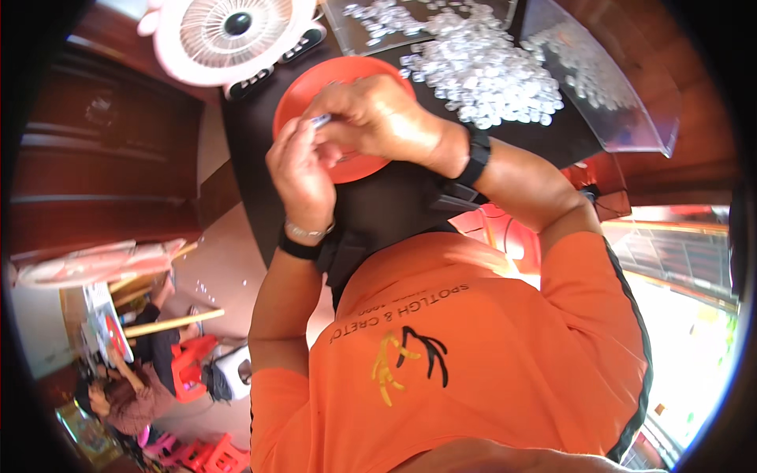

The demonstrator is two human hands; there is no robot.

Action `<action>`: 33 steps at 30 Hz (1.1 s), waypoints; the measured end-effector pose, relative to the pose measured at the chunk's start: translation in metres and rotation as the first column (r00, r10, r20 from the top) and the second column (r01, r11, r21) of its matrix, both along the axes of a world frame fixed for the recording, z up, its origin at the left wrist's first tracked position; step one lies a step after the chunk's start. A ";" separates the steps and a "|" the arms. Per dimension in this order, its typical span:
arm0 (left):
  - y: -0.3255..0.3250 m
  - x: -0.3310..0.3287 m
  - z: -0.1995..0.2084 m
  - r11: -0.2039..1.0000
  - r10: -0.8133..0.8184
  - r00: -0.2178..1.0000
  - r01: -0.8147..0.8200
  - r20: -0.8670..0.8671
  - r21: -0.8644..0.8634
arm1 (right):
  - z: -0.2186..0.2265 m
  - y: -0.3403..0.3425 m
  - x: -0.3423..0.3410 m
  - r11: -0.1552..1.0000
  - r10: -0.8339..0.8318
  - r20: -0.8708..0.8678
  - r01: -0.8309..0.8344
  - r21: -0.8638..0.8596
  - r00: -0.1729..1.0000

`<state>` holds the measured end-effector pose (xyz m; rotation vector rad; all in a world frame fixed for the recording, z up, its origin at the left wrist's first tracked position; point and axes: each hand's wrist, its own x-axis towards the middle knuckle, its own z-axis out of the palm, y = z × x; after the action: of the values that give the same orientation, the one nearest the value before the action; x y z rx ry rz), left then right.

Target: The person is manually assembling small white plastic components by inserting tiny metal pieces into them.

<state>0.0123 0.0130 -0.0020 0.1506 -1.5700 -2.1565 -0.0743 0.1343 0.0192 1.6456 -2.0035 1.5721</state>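
Observation:
Both my hands meet above an orange-red round basin (293,101) on the dark table. My left hand (303,177) has its fingertips pinched on a small whitish plastic piece (320,121). Against it, my right hand (386,118) is curled with the fingers bent inward; its fingertips are partly hidden, so what they grip cannot be made out. To the right of the basin lies a heap of small clear plastic pieces (489,79), spread over the tabletop.
A pale pink fan (236,24) stands at the far left of the table (378,205). A clear plastic panel (631,126) leans at the right, beside the heap. Beyond the table at left, another person (138,402) sits near red plastic stools (193,366).

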 end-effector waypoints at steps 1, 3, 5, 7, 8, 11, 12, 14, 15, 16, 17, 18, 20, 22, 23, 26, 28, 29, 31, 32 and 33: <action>0.001 0.000 0.001 1.000 0.011 1.000 -0.011 -0.003 -0.008 | -0.001 0.000 0.000 0.999 -0.042 -0.050 0.042 -0.009 0.998; -0.001 0.002 0.001 0.999 0.041 0.999 -0.040 0.008 -0.033 | -0.003 -0.003 0.000 0.999 -0.048 -0.047 0.048 -0.017 0.998; -0.003 0.000 -0.002 0.997 0.043 0.999 -0.043 0.008 -0.059 | -0.004 -0.003 0.000 0.998 -0.070 -0.088 0.070 -0.009 0.994; -0.002 -0.002 -0.001 0.998 0.027 1.000 -0.027 0.000 -0.050 | -0.003 -0.002 0.000 0.997 -0.078 -0.081 0.078 -0.001 0.994; -0.003 -0.002 0.001 0.999 0.023 1.000 -0.024 -0.003 -0.045 | -0.003 -0.003 0.001 0.997 -0.073 -0.068 0.074 0.002 0.995; -0.004 -0.005 0.001 0.999 0.019 1.000 -0.019 -0.007 -0.039 | -0.002 -0.003 0.000 0.998 -0.067 -0.027 0.067 0.013 0.997; -0.004 -0.006 0.001 0.999 0.021 1.000 -0.021 -0.010 -0.039 | -0.002 -0.004 0.000 0.998 -0.061 0.014 0.061 0.027 0.998; -0.003 -0.007 0.002 1.000 0.028 1.000 -0.028 0.008 -0.012 | 0.001 -0.003 -0.001 0.996 -0.076 0.003 0.076 0.038 0.997; -0.003 -0.008 0.002 0.999 0.033 0.999 -0.033 0.008 -0.012 | 0.001 -0.003 -0.002 0.994 -0.093 -0.006 0.093 0.051 0.996; -0.004 -0.008 0.001 0.999 0.031 0.999 -0.030 0.009 -0.012 | 0.000 -0.003 -0.003 0.995 -0.088 -0.006 0.088 0.051 0.996; -0.004 -0.009 0.001 1.000 0.024 1.000 -0.024 0.009 -0.011 | 0.000 -0.003 -0.005 0.995 -0.093 -0.019 0.094 0.042 0.995; -0.004 -0.009 0.000 1.000 0.025 1.000 -0.025 0.009 -0.009 | -0.001 -0.003 -0.006 0.994 -0.099 -0.034 0.100 0.034 0.995; -0.005 -0.009 -0.003 0.998 0.041 0.999 -0.040 0.012 -0.041 | -0.002 -0.004 -0.005 0.994 -0.107 -0.052 0.108 0.018 0.993; -0.005 -0.009 -0.001 0.997 0.051 0.999 -0.050 0.016 -0.053 | -0.002 -0.004 -0.006 0.993 -0.116 -0.073 0.116 0.005 0.991; -0.005 -0.008 0.000 0.996 0.064 0.998 -0.062 0.022 -0.070 | -0.002 -0.004 -0.005 0.993 -0.110 -0.071 0.112 0.024 0.991; -0.006 -0.008 -0.004 0.996 0.057 0.998 -0.056 0.019 -0.076 | -0.003 -0.004 -0.003 0.993 -0.106 -0.071 0.110 0.049 0.992; -0.007 -0.007 -0.004 0.995 0.059 0.998 -0.057 0.018 -0.076 | -0.004 -0.006 -0.002 0.992 -0.109 -0.076 0.113 0.053 0.991; -0.008 -0.007 -0.003 0.995 0.059 0.998 -0.057 0.019 -0.080 | -0.003 -0.007 -0.002 0.993 -0.111 -0.083 0.114 0.040 0.990; -0.008 -0.006 -0.003 0.995 0.055 0.998 -0.054 0.012 -0.081 | -0.001 -0.005 0.000 0.992 -0.117 -0.098 0.120 0.028 0.988; -0.008 -0.007 -0.003 0.997 0.040 0.999 -0.038 0.029 -0.066 | 0.002 -0.005 -0.001 0.991 -0.126 -0.113 0.131 0.039 0.986; -0.008 -0.009 -0.002 0.999 0.023 0.999 -0.020 0.046 -0.050 | 0.006 -0.003 -0.001 0.988 -0.136 -0.128 0.143 0.051 0.982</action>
<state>0.0036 0.0052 -0.0037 0.2016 -1.6386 -2.1100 -0.0754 0.1312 0.0255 1.5437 -2.0700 1.3416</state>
